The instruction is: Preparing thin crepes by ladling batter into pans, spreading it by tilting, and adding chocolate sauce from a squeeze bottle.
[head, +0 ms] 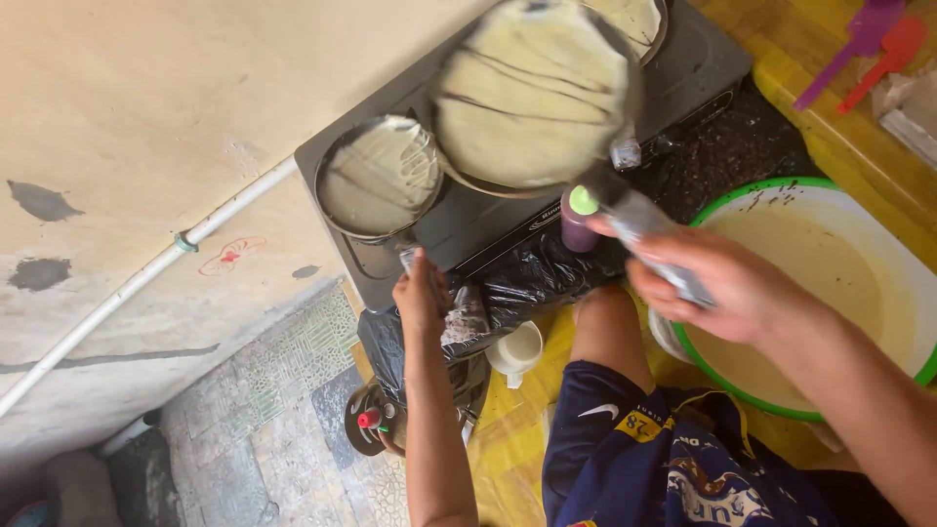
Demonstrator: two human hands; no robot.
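Your right hand (727,293) grips the tilted pan (532,93) top centre; left hand (422,293) clasps the smaller pan's (379,176) handle. Batter could slide off.

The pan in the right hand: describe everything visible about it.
The pan is round and shallow, its face coated with a thin pale batter layer crossed by dark streaks. It is lifted and tilted above the grey cooktop. Its handle, wrapped in shiny film, is gripped by the right hand. Its lower edge overlaps a second pan's rim; whether they touch is unclear.
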